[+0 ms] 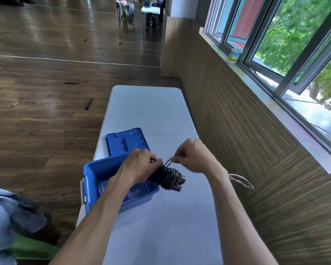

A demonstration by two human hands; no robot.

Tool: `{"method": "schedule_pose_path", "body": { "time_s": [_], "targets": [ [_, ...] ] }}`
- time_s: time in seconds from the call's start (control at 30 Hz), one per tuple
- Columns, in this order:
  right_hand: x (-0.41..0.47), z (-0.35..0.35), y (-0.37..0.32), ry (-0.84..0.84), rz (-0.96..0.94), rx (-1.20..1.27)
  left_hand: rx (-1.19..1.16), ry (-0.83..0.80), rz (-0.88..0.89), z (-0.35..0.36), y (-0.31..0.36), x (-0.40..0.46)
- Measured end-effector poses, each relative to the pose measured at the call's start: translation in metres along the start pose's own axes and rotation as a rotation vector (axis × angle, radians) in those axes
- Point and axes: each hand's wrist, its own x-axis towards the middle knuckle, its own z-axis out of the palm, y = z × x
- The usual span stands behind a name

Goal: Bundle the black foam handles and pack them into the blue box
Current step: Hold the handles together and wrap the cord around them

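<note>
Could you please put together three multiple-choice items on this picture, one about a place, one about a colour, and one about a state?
1. Where does the box lid lie?
A. On the table beyond the blue box
B. On the floor
C. On the window sill

2. What colour is the table?
A. Brown
B. White
C. Green

3. What state are the black foam handles in?
A. Lying loose on the floor
B. Packed under a shut lid
C. Held by both hands, with cord wound round them

Answers:
1 A: the lid rests flat on the tabletop just past the blue box.
2 B: the bare surface is white.
3 C: the left hand grips the bundle while the right hand pulls the cord, above the box's edge.
</note>
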Motion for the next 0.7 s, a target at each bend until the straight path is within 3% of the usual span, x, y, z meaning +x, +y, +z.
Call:
{"method": "schedule_pose_path", "body": {
  "time_s": [0.13,0.33,0.5,0.57,0.7],
  "targets": [
    [-0.006,0.034,-0.023,0.184,0.017,0.04,0.036,0.213,-0.069,-0.001,0.004,0.007],
    [-0.02,0.062,-0.047,0.424,0.085,0.378,-0.088,0.452,-0.143,-0.003,-0.003,0.014],
    [-0.029,0.069,-0.05,0.216,0.181,1.099,-0.184,0.551,-0.133,-0.008,-0.007,0.013],
    [-0.031,0.074,-0.047,0.136,0.11,1.2,-0.208,0.567,-0.104,-0.011,-0.007,0.012],
    [-0.033,0.085,-0.042,0.068,0.036,1.17,-0.357,0.567,-0.098,-0.016,-0.001,0.01]
  ]
}}
